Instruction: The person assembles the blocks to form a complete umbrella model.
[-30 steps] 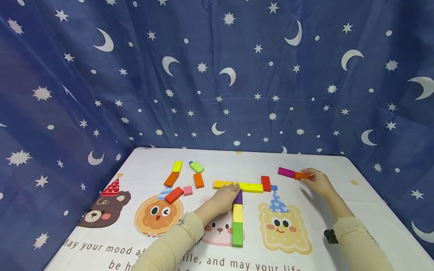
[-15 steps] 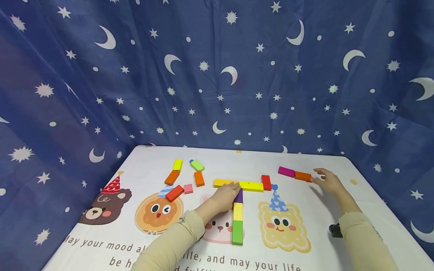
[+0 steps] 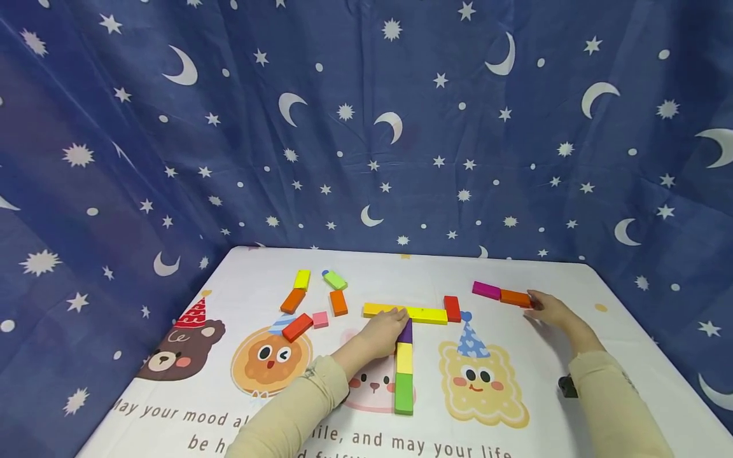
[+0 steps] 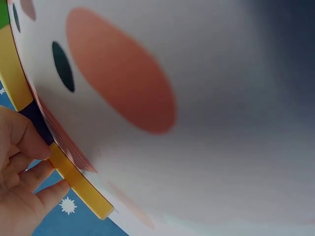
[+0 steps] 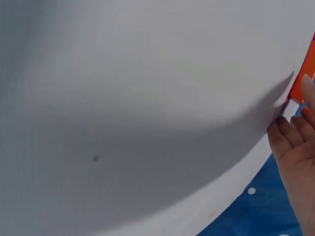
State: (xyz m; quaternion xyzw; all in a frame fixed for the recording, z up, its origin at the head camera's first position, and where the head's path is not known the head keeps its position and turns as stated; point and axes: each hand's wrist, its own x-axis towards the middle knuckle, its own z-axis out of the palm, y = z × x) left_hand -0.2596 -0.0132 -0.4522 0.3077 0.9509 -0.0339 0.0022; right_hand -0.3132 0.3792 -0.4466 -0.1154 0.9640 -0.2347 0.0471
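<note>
My left hand (image 3: 379, 334) rests on the row of wooden blocks mid-table, its fingers at a golden-yellow block (image 4: 81, 184) and its thumb beside a purple block (image 3: 405, 332). A bright yellow block (image 3: 429, 315) extends that row to the right. Below the purple one, a pale yellow block (image 3: 404, 358) and a green block (image 3: 404, 394) line up toward me. At the far right, my right hand (image 3: 554, 315) has its fingertips at the right end of an orange block (image 3: 515, 298). That block lies end to end with a magenta block (image 3: 486, 290).
A red block (image 3: 452, 309) stands by the yellow row's right end. Scattered at the left are a yellow block (image 3: 302, 280), a red block (image 3: 297, 327), a pink block (image 3: 321, 319), a light green block (image 3: 335, 280) and two orange ones. A starry blue curtain (image 3: 321, 127) hangs behind the table.
My right hand let go of the orange block, drew back to the right with fingers apart, then came in again at its right end. My left hand stays in place.
</note>
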